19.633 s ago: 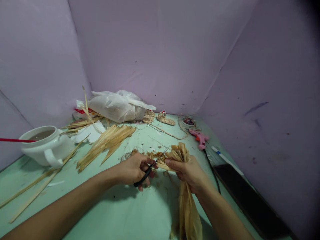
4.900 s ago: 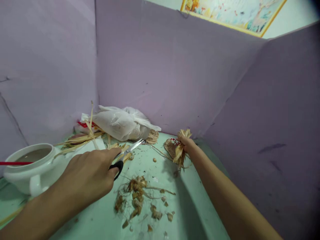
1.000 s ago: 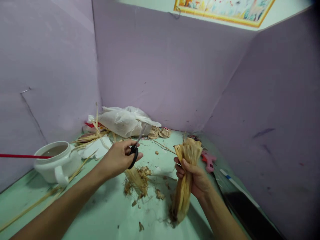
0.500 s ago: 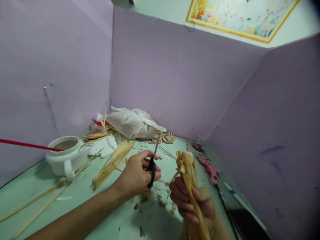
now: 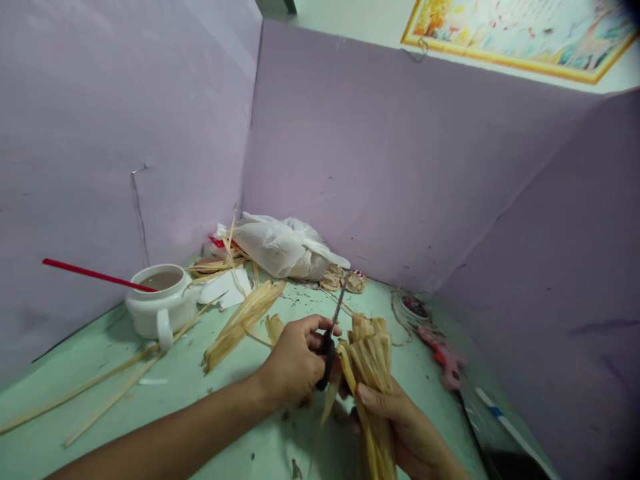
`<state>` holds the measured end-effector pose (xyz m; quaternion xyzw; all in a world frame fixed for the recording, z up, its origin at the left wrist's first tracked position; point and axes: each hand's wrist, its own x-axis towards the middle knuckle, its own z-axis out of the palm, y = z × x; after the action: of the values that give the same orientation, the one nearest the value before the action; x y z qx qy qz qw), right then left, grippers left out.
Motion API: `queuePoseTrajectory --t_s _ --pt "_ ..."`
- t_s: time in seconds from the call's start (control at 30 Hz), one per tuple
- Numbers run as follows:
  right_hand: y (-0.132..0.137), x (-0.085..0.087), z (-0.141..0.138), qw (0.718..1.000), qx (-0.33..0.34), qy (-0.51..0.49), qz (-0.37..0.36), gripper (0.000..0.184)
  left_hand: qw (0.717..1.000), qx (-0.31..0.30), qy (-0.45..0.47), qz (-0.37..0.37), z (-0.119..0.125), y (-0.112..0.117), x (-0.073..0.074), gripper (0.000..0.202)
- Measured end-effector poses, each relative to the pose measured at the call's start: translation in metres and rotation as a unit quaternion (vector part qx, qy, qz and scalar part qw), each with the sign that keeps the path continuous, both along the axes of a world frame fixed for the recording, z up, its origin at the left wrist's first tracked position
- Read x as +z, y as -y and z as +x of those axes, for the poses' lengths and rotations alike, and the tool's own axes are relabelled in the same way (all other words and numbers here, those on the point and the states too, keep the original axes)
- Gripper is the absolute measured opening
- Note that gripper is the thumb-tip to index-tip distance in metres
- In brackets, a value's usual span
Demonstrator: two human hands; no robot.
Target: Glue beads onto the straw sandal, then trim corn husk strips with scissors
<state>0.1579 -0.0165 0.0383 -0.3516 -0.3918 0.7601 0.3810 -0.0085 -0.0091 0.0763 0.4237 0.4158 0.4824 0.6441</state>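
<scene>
My left hand [image 5: 300,357] is closed around the black handles of a pair of scissors [image 5: 329,353], whose blades point up and away from me. Just to its right, my right hand [image 5: 395,413] grips a bundle of dry, yellowish corn husks [image 5: 371,363], thumb across the front. The bundle stands roughly upright, its fanned, cut ends at the top. A loose strip of husk hangs on the bundle's left side, close to my left fingers. Part of my right hand's fingers is hidden behind the bundle.
A white pot [image 5: 160,303] with a red stick [image 5: 95,275] stands at the left. Flat husks [image 5: 245,323] lie beside it, a white plastic bag [image 5: 285,247] behind them. On the right are a pink glue gun [image 5: 445,360] and a dark, flat object [image 5: 515,460]. Purple panels enclose the table.
My hands have come closer together, with the scissors now beside the husk bundle. The bundle has turned, showing its fanned side. The view has shifted, so the surroundings sit farther right.
</scene>
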Motion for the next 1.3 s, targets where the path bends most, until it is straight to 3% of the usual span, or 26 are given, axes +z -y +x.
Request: queuePoseTrajectory --t_s 0.23,0.33,0.43,0.7,0.9,1.03,1.13,1.2,1.3 --pt "-0.001 0.000 -0.009 0.999 0.018 -0.043 -0.026 0.034 0.999 0.022 -0.014 0.034 -0.001 -0.001 -0.005 0.041" --pt "-0.006 0.002 -0.003 0.999 -0.019 -0.020 -0.038 0.025 0.999 0.003 -0.039 0.030 -0.005 -0.004 -0.002 0.040" --pt "-0.009 0.006 0.006 0.999 -0.038 0.030 -0.005 0.027 1.000 -0.006 -0.027 0.010 -0.007 -0.006 -0.002 0.046" --pt "-0.004 0.013 0.002 0.997 0.050 0.053 0.039 0.036 0.998 -0.033 0.033 -0.036 -0.007 -0.005 -0.012 0.052" --pt "-0.005 0.015 0.005 0.998 -0.025 0.053 0.010 0.039 0.999 0.044 0.026 -0.008 -0.006 -0.009 -0.008 0.048" --pt "-0.006 0.014 0.001 0.986 -0.084 0.127 0.070 0.034 0.996 0.087 0.006 -0.016 -0.005 -0.010 -0.009 0.048" --pt "-0.005 0.016 -0.005 0.957 -0.119 0.216 0.151 0.022 0.992 0.120 -0.002 -0.041 -0.004 -0.010 -0.013 0.046" --pt "-0.003 0.017 -0.010 0.939 -0.126 0.253 0.197 0.015 0.989 0.136 0.004 -0.064 -0.004 -0.010 -0.014 0.046" --pt "0.003 0.016 -0.013 0.934 -0.108 0.250 0.229 0.012 0.985 0.148 0.005 -0.089 -0.004 -0.011 -0.013 0.046"
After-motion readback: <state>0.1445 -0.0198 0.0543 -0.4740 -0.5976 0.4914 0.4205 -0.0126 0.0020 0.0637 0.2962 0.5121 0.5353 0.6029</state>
